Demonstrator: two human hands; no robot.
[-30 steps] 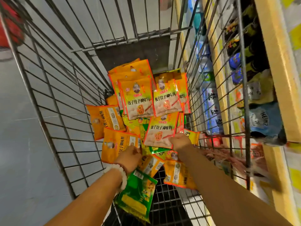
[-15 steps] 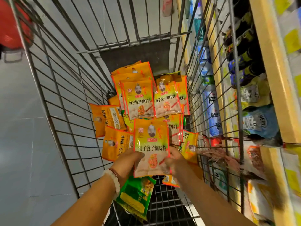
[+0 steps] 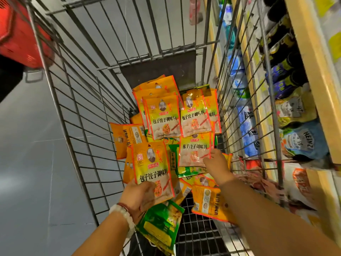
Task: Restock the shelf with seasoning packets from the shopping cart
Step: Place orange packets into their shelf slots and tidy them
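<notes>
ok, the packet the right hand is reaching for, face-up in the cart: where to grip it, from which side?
Pinch the near bottom edge of the face-up packet, coming from the near side. It lies flat on the pile with that edge free, and the right hand is already at its lower right corner. Its top edge is tucked under other packets.

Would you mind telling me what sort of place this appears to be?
Most likely a supermarket aisle: a wire shopping cart holding seasoning packets stands beside a stocked shelf of bottles and Heinz pouches, with a red basket nearby.
</notes>
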